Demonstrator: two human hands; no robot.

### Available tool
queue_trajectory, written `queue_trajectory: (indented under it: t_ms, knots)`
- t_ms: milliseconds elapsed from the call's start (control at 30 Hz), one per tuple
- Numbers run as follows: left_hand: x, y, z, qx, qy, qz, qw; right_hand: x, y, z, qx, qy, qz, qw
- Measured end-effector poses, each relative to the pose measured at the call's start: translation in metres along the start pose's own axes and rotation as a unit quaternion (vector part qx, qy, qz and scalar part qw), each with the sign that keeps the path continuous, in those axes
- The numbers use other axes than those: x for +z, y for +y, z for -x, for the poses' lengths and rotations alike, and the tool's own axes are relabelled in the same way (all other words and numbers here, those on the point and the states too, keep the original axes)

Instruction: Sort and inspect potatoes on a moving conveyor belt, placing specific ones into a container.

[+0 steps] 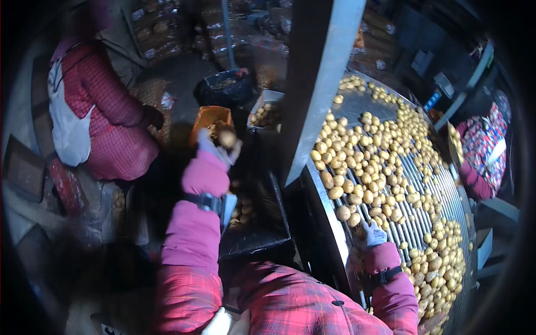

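My left hand (217, 150), in a pale glove and blurred, reaches out to the near edge of an orange crate (212, 112). A potato (227, 137) lies in its fingers; smaller pieces show inside the crate behind it. My right hand (375, 234), in a light grey glove with printing, rests low over the metal roller conveyor (412, 167). Its fingertips touch the edge of a spread of potatoes (372, 184); whether they grip one is hidden. More potatoes (435, 268) crowd the rollers to the right of my right sleeve.
A steel post (324, 83) rises between crates and conveyor. A black-lined container (261, 240) with potatoes stands below my left arm. Beyond are a black tub (226, 88) and a white crate (266, 111). Co-workers stand at left (104, 104) and far right (485, 146).
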State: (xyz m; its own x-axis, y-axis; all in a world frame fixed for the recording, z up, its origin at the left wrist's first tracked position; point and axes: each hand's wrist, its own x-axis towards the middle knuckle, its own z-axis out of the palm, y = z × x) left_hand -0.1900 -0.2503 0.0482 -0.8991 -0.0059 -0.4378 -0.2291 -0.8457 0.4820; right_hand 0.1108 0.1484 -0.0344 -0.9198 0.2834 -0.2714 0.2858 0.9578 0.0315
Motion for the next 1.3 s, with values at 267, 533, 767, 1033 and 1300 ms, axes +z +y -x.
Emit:
queue_trajectory:
  t_ms: [267, 533, 767, 1033, 1300]
  knots:
    - [-0.009, -0.086, 0.067, -0.34, -0.245, -0.175, 0.891, -0.007, -0.013, 0.0, 0.007, 0.073, -0.108, 0.991]
    - [0.023, -0.237, 0.159, -0.463, -0.254, -0.304, 0.793, -0.07, -0.021, 0.038, -0.017, 0.051, -0.619, 0.783]
    - [0.011, -0.269, 0.146, -0.514, -0.269, -0.173, 0.796, 0.031, 0.107, 0.112, 0.156, 0.157, -0.389, 0.894]
    - [0.016, -0.27, 0.143, -0.515, -0.237, -0.153, 0.809, -0.005, 0.063, 0.111, 0.125, 0.174, -0.284, 0.935]
    - [0.008, -0.276, 0.146, -0.537, -0.228, -0.11, 0.804, 0.001, 0.044, 0.038, 0.0, 0.088, -0.212, 0.973]
